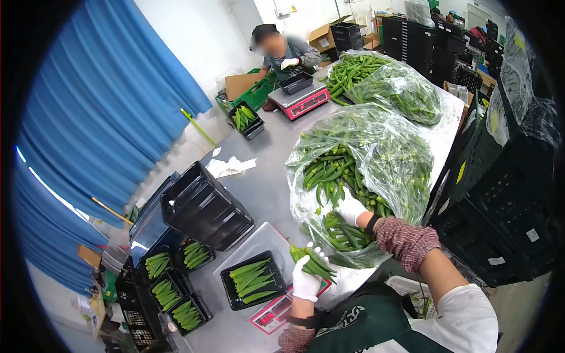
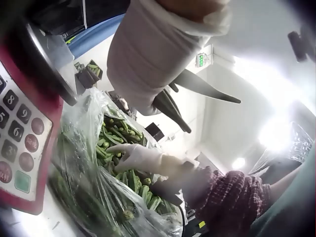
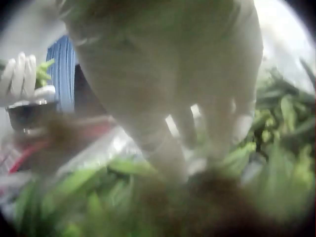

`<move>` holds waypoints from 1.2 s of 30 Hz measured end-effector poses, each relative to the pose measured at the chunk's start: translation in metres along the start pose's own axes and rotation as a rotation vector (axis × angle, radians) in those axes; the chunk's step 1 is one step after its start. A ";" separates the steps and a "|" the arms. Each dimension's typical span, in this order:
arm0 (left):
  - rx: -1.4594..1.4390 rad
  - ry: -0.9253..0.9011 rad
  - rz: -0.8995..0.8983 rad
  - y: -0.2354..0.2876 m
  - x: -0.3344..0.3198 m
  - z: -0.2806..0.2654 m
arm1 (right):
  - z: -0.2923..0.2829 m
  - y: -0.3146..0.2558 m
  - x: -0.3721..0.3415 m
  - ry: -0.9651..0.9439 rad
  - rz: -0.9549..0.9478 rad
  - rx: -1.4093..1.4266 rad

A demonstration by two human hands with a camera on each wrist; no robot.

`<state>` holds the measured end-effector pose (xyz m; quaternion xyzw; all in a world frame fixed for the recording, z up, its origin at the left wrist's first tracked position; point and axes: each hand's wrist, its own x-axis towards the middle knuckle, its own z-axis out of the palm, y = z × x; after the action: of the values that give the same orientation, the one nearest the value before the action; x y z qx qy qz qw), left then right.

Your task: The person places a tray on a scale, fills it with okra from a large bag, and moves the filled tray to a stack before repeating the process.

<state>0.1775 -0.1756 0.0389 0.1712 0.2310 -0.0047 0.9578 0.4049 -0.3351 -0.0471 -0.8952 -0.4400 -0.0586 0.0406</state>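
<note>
Green okra pods (image 1: pixel 318 266) are gripped in the gloved left hand (image 1: pixel 306 281), beside a black tray (image 1: pixel 253 281) of lined-up pods on a scale. Dark pod ends (image 2: pixel 173 111) stick out of the same hand (image 2: pixel 148 59) in the left wrist view. The gloved right hand (image 1: pixel 351 210) reaches into an opened clear plastic bag (image 1: pixel 385 141) of loose okra (image 1: pixel 329 170). Its fingers (image 3: pixel 217 123) point down among the pods in the right wrist view, slightly bent and spread; blur and pods hide what lies under the fingertips.
Smaller okra trays (image 1: pixel 166 294) stand at the left, near stacked empty black trays (image 1: pixel 206 206). Another okra bag (image 1: pixel 400 94) lies farther back. Across the table (image 1: pixel 265 167) a person (image 1: pixel 288 56) is at a second scale (image 1: pixel 300 101). Black crates (image 1: pixel 500 200) stand at the right.
</note>
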 end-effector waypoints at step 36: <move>0.001 -0.235 0.105 0.031 -0.047 0.016 | -0.182 -0.158 -0.053 0.307 -0.303 0.699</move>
<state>0.1458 -0.1548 0.0834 0.1819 0.1077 0.0253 0.9771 0.2350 -0.3025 0.1286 -0.7332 -0.5492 -0.0440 0.3986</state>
